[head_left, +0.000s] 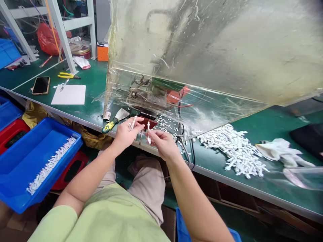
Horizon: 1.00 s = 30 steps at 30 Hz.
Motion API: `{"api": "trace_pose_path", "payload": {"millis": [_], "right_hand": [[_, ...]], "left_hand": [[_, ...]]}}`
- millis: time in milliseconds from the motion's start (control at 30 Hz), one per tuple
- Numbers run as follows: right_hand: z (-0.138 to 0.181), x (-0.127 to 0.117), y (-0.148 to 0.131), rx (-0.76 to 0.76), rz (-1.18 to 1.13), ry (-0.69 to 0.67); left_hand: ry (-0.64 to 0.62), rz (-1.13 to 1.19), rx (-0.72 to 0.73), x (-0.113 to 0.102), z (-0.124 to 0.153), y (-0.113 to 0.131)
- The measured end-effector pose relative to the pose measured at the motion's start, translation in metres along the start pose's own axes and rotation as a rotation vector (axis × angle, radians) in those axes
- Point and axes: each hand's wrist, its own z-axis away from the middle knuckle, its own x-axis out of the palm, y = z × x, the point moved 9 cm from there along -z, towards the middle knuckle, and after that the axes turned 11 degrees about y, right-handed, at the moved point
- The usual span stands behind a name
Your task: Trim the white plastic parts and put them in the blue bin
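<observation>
We see the left hand (126, 134) pinched on a few thin white plastic sticks (133, 123), and the right hand (163, 144) nipping a single stick (148, 133) upright, both just before the dark red block (150, 122) at the matte green table (96, 84) edge.

On the surface (96, 84), a phone (41, 85) lies left of a paper sheet (69, 94), with pliers (68, 76) behind it. A pile of small pieces (234, 151) lies right of the scraper (114, 120). A bin (15, 188) sits below, left.
</observation>
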Motion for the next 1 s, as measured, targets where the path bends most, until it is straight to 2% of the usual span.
{"api": "trace_pose_path", "payload": {"millis": [133,267,467,767,1000], "right_hand": [[-0.026,-0.003,0.016,0.122,-0.150,0.133],[-0.042,0.009,0.025,0.224,-0.291,0.134],[-0.046,0.017,0.038,0.400,-0.453,0.188],[-0.043,0.021,0.033,0.529,-0.515,0.218],[-0.043,0.024,0.029,0.535,-0.531,0.237]], "left_hand": [[0.065,0.056,-0.076,-0.011,-0.004,-0.009],[0.085,0.082,-0.101,-0.020,-0.004,-0.013],[0.118,0.105,-0.154,-0.032,-0.001,-0.019],[0.087,0.160,-0.167,-0.029,0.000,-0.015],[0.094,0.178,-0.170,-0.029,0.001,-0.014]]}}
